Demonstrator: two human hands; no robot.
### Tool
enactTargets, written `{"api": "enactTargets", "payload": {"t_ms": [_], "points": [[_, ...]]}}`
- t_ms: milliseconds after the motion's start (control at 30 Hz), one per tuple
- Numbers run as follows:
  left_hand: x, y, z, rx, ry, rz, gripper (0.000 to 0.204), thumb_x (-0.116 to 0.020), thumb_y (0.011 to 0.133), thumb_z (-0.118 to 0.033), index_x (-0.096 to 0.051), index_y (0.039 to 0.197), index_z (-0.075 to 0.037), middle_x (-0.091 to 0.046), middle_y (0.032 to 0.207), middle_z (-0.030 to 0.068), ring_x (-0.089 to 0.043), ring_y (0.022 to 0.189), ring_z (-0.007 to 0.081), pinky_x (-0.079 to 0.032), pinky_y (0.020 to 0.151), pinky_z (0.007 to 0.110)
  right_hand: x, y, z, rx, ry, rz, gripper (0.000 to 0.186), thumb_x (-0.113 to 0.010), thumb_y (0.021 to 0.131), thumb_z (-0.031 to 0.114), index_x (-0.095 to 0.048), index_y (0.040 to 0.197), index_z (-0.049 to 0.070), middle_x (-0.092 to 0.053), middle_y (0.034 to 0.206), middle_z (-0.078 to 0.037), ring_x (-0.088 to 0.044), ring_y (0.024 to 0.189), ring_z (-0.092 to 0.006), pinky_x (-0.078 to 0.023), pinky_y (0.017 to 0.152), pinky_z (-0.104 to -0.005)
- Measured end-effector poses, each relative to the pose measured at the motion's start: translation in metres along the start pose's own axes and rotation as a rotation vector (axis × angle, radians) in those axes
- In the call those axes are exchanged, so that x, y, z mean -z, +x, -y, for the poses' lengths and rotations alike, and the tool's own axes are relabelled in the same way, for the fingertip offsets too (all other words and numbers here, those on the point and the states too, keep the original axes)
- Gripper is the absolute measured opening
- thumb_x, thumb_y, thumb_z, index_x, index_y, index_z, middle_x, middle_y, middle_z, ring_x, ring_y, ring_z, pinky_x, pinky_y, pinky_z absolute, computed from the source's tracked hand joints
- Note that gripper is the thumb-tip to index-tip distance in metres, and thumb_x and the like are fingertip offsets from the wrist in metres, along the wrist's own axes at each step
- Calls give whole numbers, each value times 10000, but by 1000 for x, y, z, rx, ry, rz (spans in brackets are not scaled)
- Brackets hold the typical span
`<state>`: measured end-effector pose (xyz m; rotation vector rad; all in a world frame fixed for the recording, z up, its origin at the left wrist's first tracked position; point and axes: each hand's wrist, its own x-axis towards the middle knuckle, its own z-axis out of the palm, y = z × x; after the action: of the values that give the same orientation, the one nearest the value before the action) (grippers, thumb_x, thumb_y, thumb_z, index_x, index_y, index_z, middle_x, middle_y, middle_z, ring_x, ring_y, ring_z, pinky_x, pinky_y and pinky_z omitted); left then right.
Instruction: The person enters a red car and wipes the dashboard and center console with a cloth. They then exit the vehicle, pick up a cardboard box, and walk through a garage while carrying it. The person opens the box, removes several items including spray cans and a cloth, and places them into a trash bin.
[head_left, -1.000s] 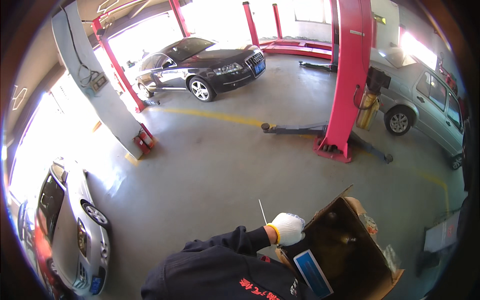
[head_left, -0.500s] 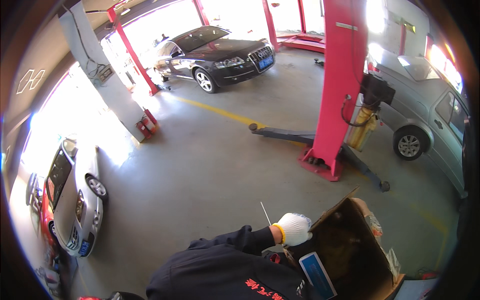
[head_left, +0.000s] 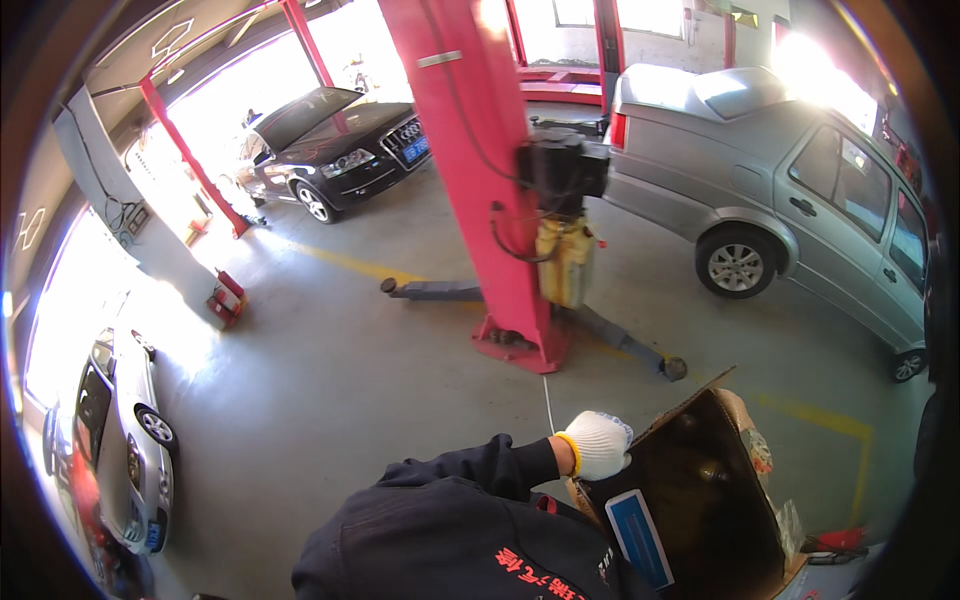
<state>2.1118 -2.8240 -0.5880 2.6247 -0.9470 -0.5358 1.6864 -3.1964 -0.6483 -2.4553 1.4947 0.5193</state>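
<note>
Grey floor [head_left: 300, 370], yellow lines [head_left: 862, 470]; on it, black car [head_left: 335, 145], silver sedan [head_left: 750, 175], red lift post [head_left: 475, 150].

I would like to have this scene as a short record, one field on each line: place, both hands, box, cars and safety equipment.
Place: vehicle workshop, red lift post ahead
Left hand: white glove, closed on the edge of the cardboard box
Right hand: not in view
Box: dark inside; blue-and-white rectangle at its left, label or packet unclear
Main cars: black car left of post, grey car right, silver car far left
Safety: red fire extinguishers by the pale pillar
</note>
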Motion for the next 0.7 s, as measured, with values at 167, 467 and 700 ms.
{"api": "enactTargets", "payload": {"t_ms": [167, 467, 700], "points": [[-4, 42, -24, 23, -17, -33, 425, -640, 984, -415, -779, 910, -20, -764, 912, 228, -740, 904, 454, -590, 839, 514, 45, 69, 19, 69, 27, 43, 737, -577, 1041, 662, -747, 1132, -49, -701, 1073, -435, -688, 1003, -592, -531, 902, -605], [6, 111, -60, -2, -18, 26, 522, -621, 1014, -489, -767, 855, -15, -757, 856, 219, -750, 879, 438, -600, 788, 516, 121, 81, 74, 191, 65, 46, 815, -531, 1033, 758, -754, 1131, -20, -761, 1132, -322, -738, 1017, -490, -570, 911, -563], [13, 224, 11, -504, 413, 64, 333, -578, 1063, -441, -808, 1008, -208, -692, 764, 171, -734, 798, 390, -569, 696, 528, 79, 48, 103, 453, -269, -246, 209, -652, 995, 223, -724, 1190, 205, -675, 695, -158, -687, 622, -415, -505, 553, -548]]}}
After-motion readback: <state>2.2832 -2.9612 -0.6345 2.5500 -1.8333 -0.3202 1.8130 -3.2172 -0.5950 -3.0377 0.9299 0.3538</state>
